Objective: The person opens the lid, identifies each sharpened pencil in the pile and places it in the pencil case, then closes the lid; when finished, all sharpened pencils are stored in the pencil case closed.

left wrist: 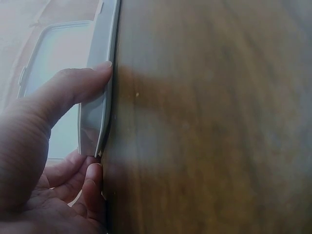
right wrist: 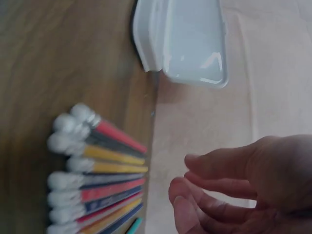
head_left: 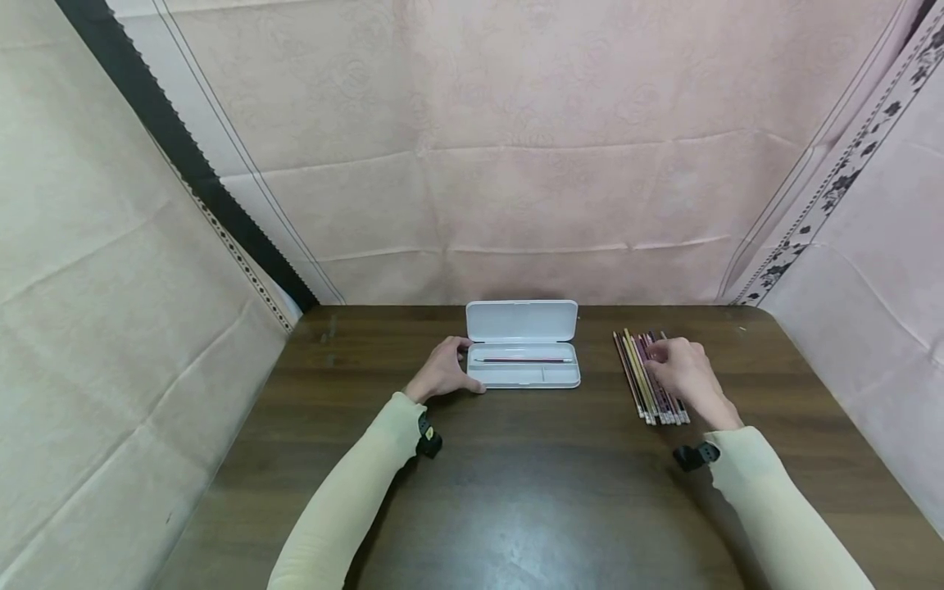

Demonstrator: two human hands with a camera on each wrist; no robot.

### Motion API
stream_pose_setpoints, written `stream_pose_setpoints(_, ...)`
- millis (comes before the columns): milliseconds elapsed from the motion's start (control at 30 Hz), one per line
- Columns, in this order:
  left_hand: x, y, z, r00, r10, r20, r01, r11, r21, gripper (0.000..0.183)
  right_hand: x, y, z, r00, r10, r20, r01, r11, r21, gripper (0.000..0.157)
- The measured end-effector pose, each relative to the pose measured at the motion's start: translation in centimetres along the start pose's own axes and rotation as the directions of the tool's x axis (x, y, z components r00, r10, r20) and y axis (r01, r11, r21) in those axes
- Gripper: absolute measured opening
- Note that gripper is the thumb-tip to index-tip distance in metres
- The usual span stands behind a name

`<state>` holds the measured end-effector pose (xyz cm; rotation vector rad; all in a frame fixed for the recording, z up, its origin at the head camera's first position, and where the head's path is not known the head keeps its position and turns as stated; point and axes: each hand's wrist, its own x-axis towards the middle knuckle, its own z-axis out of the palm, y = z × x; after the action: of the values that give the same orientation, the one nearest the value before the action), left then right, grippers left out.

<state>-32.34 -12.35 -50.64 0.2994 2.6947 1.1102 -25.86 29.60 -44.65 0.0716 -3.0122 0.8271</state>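
Observation:
A white pencil case (head_left: pixel 522 376) stands open on the table with its lid (head_left: pixel 521 320) raised at the back. One dark reddish pencil (head_left: pixel 519 360) lies lengthwise in its rear compartment. My left hand (head_left: pixel 446 367) grips the case's left end, the thumb on the front wall and the fingers round the side, as the left wrist view shows too. To the right, several pencils (head_left: pixel 637 377) with white eraser ends (right wrist: pixel 63 181) lie side by side. Over them hovers my right hand (head_left: pixel 682 373), fingers slightly bent, thumb and fingertips apart with nothing visible between them.
The brown wooden table (head_left: pixel 516 483) ends at a pale hanging cloth (head_left: pixel 516 205) just behind the case. More cloth hangs along the left and right sides. Bare wood lies between the case and the pencils.

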Motion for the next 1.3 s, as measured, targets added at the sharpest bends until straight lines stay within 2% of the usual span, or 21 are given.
stream_pose_setpoints(233, -0.1, 0.1, -0.1, 1.000, 0.001, -0.006, -0.001, 1.000, -0.004, 0.091, -0.5, 2.1, 0.3, 0.998, 0.054, 0.037, -0.054, 0.999, -0.010, 0.029)
stream_pose_setpoints(433, 0.0, 0.1, 0.0, 1.000, 0.001, -0.002, -0.001, 1.000, -0.003, 0.092, -0.8, 3.3, 0.8, 0.998, 0.059, 0.032, -0.059, 0.998, -0.003, 0.021)
stream_pose_setpoints(600, 0.0, 0.0, 0.0, 1.000, -0.003, -0.005, 0.003, 1.000, -0.002, 0.091, -0.9, 3.5, 1.0, 0.999, 0.050, 0.010, -0.050, 0.998, -0.029, 0.020)
stream_pose_setpoints(1300, 0.0, 0.1, 0.0, 1.000, 0.006, -0.001, -0.006, 1.000, 0.007, 0.092, -1.1, 4.1, 1.3, 0.991, 0.137, 0.003, -0.136, 0.987, -0.086, 0.015)
